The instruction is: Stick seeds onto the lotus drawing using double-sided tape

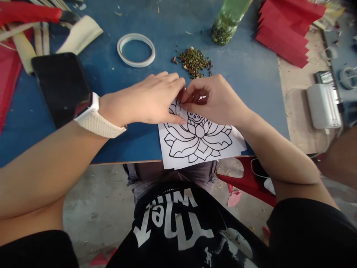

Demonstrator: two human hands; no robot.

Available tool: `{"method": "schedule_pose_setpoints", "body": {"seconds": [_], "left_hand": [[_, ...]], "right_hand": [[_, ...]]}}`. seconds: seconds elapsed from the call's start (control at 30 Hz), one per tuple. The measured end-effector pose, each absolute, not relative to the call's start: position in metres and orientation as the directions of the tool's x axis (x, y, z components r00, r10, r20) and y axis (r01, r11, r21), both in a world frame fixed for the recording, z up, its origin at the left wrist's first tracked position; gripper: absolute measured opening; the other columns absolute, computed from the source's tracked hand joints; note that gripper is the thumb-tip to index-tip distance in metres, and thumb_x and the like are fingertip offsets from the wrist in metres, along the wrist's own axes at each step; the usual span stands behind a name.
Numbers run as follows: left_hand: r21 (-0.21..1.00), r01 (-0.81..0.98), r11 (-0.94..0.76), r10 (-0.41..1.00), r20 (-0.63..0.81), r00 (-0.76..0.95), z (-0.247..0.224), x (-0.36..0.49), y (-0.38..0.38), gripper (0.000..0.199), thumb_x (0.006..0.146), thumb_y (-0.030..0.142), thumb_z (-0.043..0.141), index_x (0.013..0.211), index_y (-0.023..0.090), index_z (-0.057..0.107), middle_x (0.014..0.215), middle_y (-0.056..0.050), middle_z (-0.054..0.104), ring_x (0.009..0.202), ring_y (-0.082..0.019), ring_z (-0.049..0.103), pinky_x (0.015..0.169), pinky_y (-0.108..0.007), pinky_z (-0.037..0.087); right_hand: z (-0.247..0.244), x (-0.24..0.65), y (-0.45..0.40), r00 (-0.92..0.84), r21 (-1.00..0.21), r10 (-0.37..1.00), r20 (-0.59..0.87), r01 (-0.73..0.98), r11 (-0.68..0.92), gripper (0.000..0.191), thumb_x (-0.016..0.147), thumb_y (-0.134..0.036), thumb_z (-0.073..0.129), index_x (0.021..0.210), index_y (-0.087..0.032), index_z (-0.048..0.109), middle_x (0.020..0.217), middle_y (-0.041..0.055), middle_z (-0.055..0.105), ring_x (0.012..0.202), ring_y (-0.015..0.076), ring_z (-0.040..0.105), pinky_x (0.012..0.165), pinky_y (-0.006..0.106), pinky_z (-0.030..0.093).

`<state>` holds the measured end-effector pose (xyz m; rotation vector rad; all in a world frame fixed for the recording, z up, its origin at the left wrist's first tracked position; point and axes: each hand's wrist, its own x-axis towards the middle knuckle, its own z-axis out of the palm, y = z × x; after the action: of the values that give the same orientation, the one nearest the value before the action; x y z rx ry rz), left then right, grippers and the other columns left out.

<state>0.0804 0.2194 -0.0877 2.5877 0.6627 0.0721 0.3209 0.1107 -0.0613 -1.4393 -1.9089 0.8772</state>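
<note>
A white sheet of paper [178, 154] printed with a black-outlined lotus lies at the table's front edge, its lower part jutting past it. Another sheet's edge shows beneath it. My left hand [147, 98] rests across the sheet's upper left, thumb stretched out on the drawing and apart from the fingers, whose tips are partly hidden. My right hand [213, 98] is closed in a pinch over the upper part of the drawing, close against the left fingertips. Whatever lies between its fingertips is too small to make out. Just beyond both hands sits a pile of green and reddish beans [195, 61].
A roll of tape [136, 65] lies behind my left hand, and a black phone [60, 85] is left of it. A green bottle [223, 31] holds more beans. Folded red paper [287, 33] and a white charger [323, 106] are to the right. Red-handled tool [30, 14] at far left.
</note>
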Motion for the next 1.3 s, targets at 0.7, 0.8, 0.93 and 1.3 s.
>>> {"method": "schedule_pose_setpoints", "body": {"seconds": [0.7, 0.8, 0.93, 1.3], "left_hand": [[0.385, 0.464, -0.797, 0.447, -0.14, 0.884, -0.053, 0.082, 0.202, 0.052, 0.105, 0.071, 0.084, 0.128, 0.029, 0.064, 0.144, -0.013, 0.075, 0.137, -0.041, 0.067, 0.129, -0.062, 0.057], [0.35, 0.481, -0.804, 0.468, -0.128, 0.874, -0.054, 0.083, 0.201, 0.055, 0.103, 0.073, 0.083, 0.13, 0.028, 0.067, 0.147, -0.014, 0.075, 0.14, -0.045, 0.07, 0.128, -0.064, 0.059], [0.325, 0.489, -0.81, 0.481, -0.11, 0.87, -0.049, 0.082, 0.196, 0.06, 0.102, 0.075, 0.082, 0.136, 0.027, 0.072, 0.145, -0.014, 0.079, 0.14, -0.049, 0.077, 0.125, -0.065, 0.064], [0.33, 0.441, -0.835, 0.426, -0.12, 0.897, -0.032, 0.076, 0.192, 0.048, 0.107, 0.072, 0.08, 0.127, 0.031, 0.092, 0.117, -0.013, 0.09, 0.134, -0.052, 0.084, 0.135, -0.077, 0.059]], "right_hand": [[-0.053, 0.306, 0.101, -0.253, -0.611, 0.962, 0.106, 0.747, 0.263, 0.032, 0.087, -0.004, 0.089, 0.085, -0.033, 0.075, 0.104, 0.0023, 0.088, 0.091, 0.0311, 0.085, 0.095, 0.054, 0.075], [-0.054, 0.307, 0.102, -0.244, -0.636, 0.965, 0.101, 0.73, 0.251, 0.03, 0.089, -0.006, 0.089, 0.087, -0.033, 0.077, 0.104, 0.0018, 0.087, 0.09, 0.0309, 0.085, 0.093, 0.054, 0.076], [-0.056, 0.312, 0.106, -0.206, -0.704, 0.97, 0.13, 0.67, 0.237, 0.021, 0.102, -0.015, 0.088, 0.092, -0.032, 0.08, 0.101, 0.0019, 0.087, 0.092, 0.0274, 0.083, 0.095, 0.049, 0.076], [-0.06, 0.314, 0.111, -0.172, -0.858, 0.965, 0.197, 0.446, 0.255, 0.021, 0.092, -0.026, 0.084, 0.089, -0.034, 0.065, 0.091, 0.0019, 0.074, 0.08, 0.0256, 0.072, 0.077, 0.045, 0.068]]}}
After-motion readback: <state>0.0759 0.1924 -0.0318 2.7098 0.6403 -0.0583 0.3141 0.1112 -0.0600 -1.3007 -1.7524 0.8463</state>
